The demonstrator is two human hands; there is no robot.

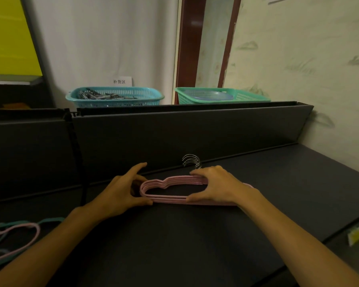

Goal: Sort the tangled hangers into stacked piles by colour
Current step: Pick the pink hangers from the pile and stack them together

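Observation:
A stack of several pink hangers lies flat on the dark table, their metal hooks standing up against the back panel. My left hand holds the stack's left end between thumb and fingers. My right hand spans the middle of the stack, fingers on its far bar by the hooks and thumb on its near bar. At the lower left lies a tangle of teal and pink hangers, partly cut off by the frame edge.
A dark upright panel runs along the back of the table. Behind it stand a blue basket of clips and a green basket. A papered wall closes the right side. A yellow tag hangs at the table's right edge.

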